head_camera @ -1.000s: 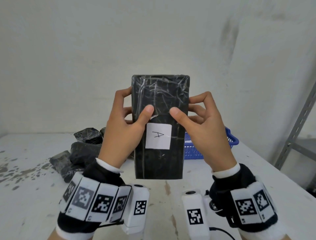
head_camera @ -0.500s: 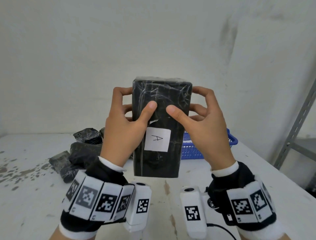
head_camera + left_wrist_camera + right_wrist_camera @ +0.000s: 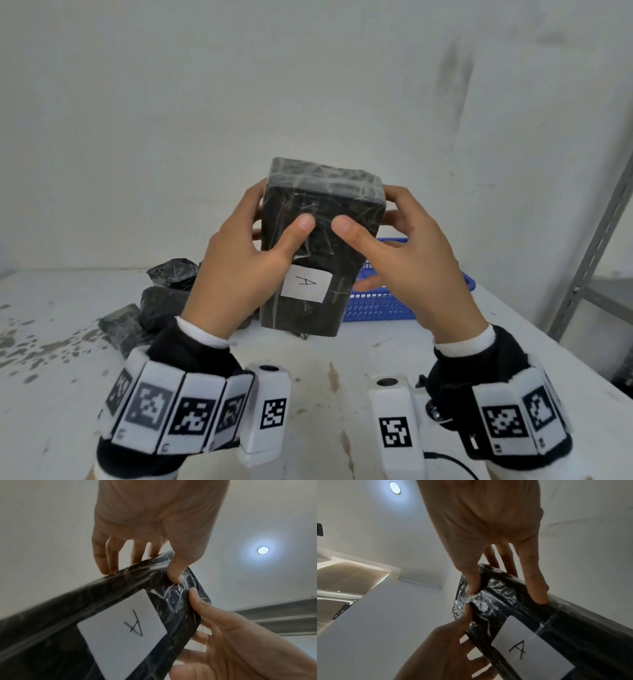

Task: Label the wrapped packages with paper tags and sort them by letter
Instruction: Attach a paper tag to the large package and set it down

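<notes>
Against a plain white wall, above the stained tabletop (image 3: 61, 394), the wrapped package (image 3: 318, 246) tagged with the paper tag (image 3: 307, 285) marked A is gripped upright by the left hand (image 3: 239, 274) and right hand (image 3: 411, 270), thumbs pressed on its front. Labelling of this package appears finished, so sorting is judged to be in hand. A placement by letter is called for next, perhaps near the blue basket (image 3: 380, 305) or away from the untagged packages (image 3: 154, 301); which spot serves for A cannot be told.

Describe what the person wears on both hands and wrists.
The left hand and right hand are bare. Each wrist has a black cuff with white trim, a band of white panels with black square-code markers, and a white camera block. A black cable trails from the right one.
</notes>
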